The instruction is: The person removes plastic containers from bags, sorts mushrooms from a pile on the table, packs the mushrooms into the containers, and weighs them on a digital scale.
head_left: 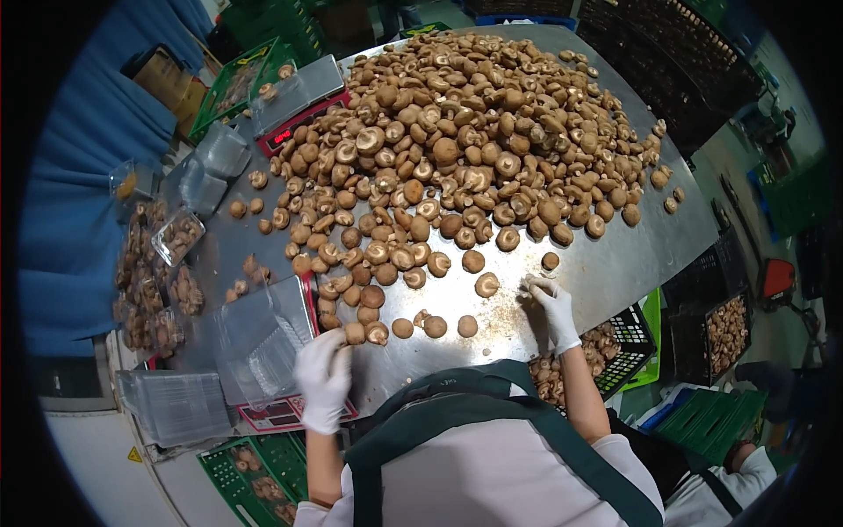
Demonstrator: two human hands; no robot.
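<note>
A big heap of brown mushrooms (492,123) covers the far part of a metal table (606,285), with loose ones spread towards me. My left hand (323,382), in a white glove, is at the near left edge of the loose mushrooms, close to a mushroom (355,333). Its fingers are bent and blurred, so their grip is unclear. To its left, clear plastic trays (259,338) lie over a red-edged scale (279,413). My right hand (553,314), also gloved, reaches over the table just below a single mushroom (551,261), its fingers stretched out and apart.
Packed mushroom trays (178,237) are piled at the left, near stacked empty trays (180,406). A second red scale (303,123) stands at the back left. Below the table's right edge is a black crate (629,338) of mushrooms. Another person's sleeve (733,492) shows at lower right.
</note>
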